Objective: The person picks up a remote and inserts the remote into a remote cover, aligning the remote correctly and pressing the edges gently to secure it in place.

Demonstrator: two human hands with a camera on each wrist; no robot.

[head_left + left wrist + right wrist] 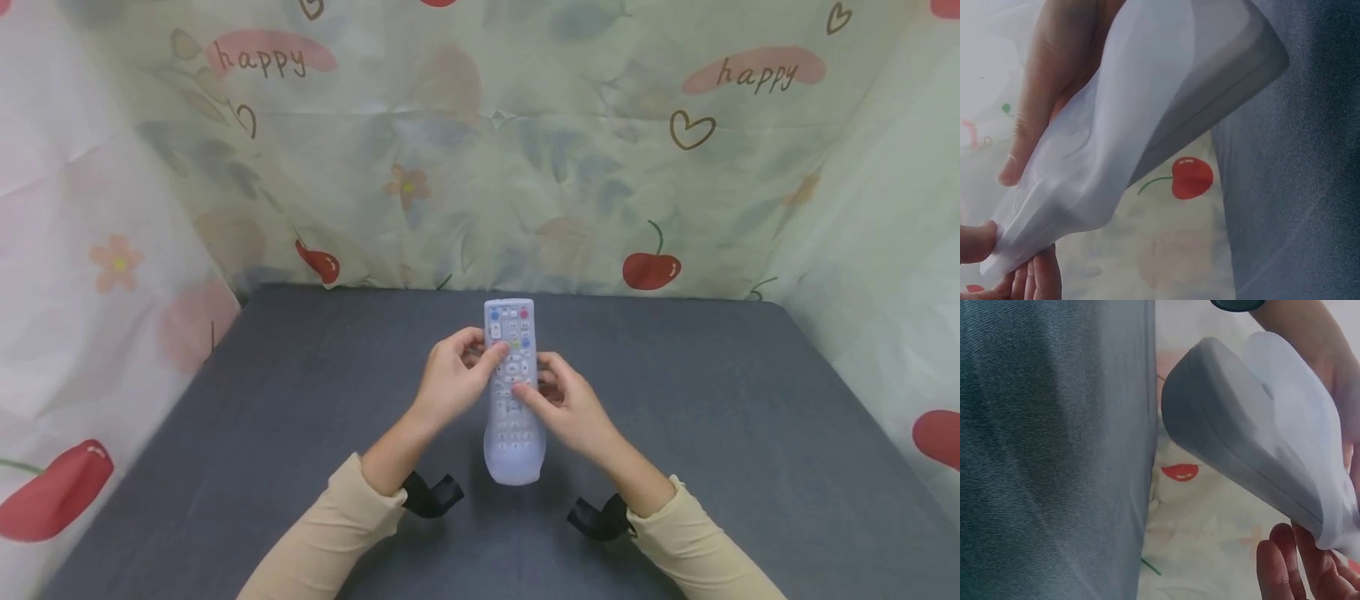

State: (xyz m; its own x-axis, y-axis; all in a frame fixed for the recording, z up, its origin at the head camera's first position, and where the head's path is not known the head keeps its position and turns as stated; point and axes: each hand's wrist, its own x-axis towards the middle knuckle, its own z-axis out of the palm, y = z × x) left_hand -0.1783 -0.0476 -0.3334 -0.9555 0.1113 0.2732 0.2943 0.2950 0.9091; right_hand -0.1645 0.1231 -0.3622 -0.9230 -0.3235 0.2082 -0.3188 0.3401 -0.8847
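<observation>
A remote control [513, 400] in a translucent whitish cover stands tilted above the table in the head view, its buttons visible through the cover. My left hand [453, 375] holds its upper left side, thumb on the front. Lower on the right side, my right hand [573, 408] grips it, thumb also on the front. Both wrist views show the cover [1147, 56] lifted away from the grey body of the remote [1210, 419] at the wide lower end. Most of my fingers behind the remote are hidden in the head view.
A dark grey cloth-covered table [300, 375] lies below. Patterned curtains [480, 167] with cherries, flowers and "happy" lettering enclose the back and both sides. Black straps [435, 497] hang at the wrists beside the beige sleeves [330, 525].
</observation>
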